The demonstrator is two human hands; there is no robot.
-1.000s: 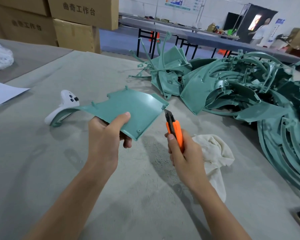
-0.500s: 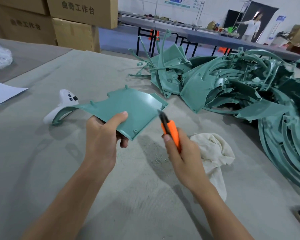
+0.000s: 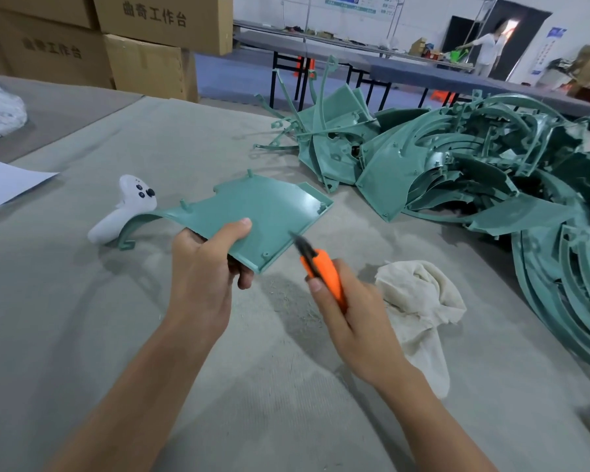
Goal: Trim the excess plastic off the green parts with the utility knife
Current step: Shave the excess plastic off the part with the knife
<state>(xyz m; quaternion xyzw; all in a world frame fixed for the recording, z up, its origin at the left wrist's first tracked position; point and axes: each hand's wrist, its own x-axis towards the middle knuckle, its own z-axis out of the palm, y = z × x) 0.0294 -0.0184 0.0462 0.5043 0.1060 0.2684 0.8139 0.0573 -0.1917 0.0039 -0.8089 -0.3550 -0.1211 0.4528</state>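
Careful, the utility knife [image 3: 315,264], gripped by the right hand [image 3: 349,313], meets the green part [image 3: 256,212]. A slip could nick the left hand [image 3: 201,270] pinching it.

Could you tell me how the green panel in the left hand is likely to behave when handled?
Pinched at one edge by the left hand, the panel shows no sag, so probably stiff. One hand holds it, so likely light. Its thin curved arm may flex.
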